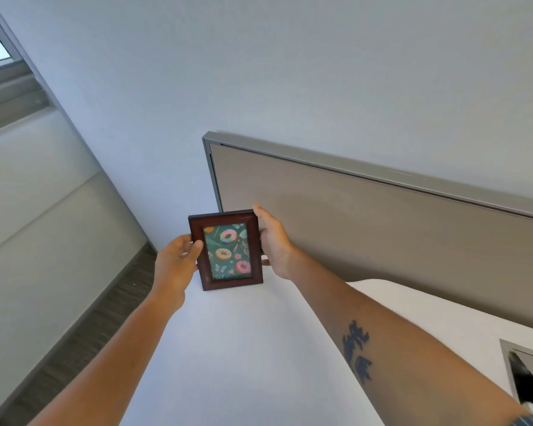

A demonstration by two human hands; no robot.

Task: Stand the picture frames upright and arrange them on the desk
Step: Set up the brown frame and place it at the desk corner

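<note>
Dark reddish-brown wood, that's the picture frame, standing portrait-wise with its long axis running up and down, at the far corner of the white desk, and both hands are on it. The left hand grips the left edge, thumb laid over the front moulding; the right hand cups the right edge and top corner, fingers out of sight behind. So the frame sits squarely between the two hands, neither one clearly nearer. Its bottom edge looks to be on or just above the desk, hard to call which. Behind glazing, a teal print of doughnuts, glossy against the stepped moulding. Just behind stands a taupe fabric partition with a grey metal rim. Whether a back stand is out, I can't tell. Next, I'd judge, comes settling it upright.
</note>
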